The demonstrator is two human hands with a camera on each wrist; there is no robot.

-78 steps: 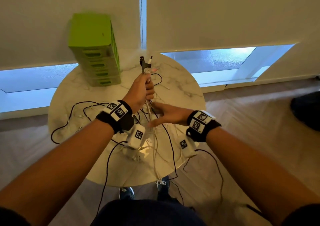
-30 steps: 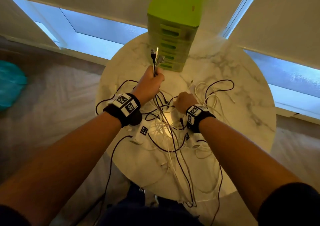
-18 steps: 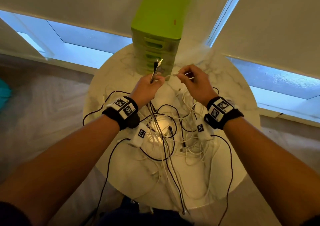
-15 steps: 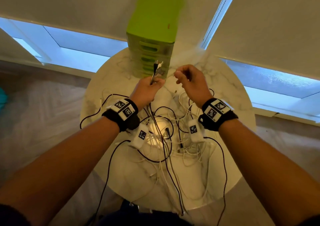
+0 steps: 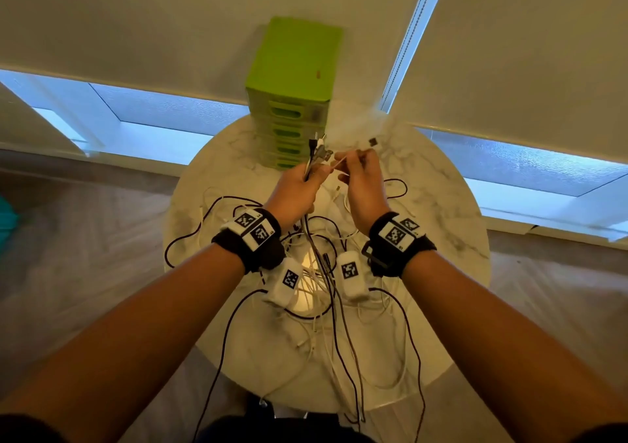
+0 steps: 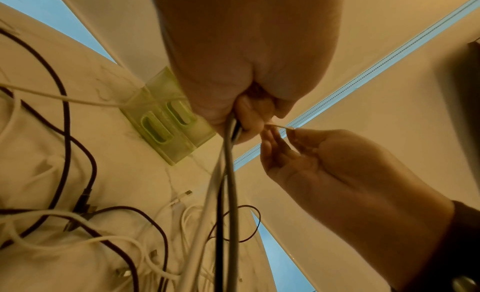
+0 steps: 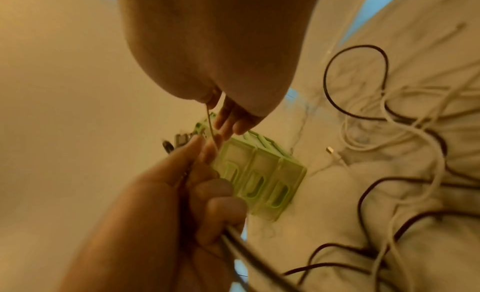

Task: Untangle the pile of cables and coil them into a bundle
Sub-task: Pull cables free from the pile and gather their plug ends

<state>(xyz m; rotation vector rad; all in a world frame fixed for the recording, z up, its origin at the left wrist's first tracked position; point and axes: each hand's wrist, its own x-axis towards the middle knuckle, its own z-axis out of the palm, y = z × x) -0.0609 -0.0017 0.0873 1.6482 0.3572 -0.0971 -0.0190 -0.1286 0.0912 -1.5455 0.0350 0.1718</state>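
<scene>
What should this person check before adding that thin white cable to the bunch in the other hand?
1. Left hand grips the gathered cables firmly: ok.
2. Right hand pinches the thin white cable: ok.
3. Plug ends stick out above the fist, roughly level: ok.
4. Thin cable free of the pile on the table: cannot tell.
5. Hanging cables run clear off the table edge: not ok, loops cross.
</scene>
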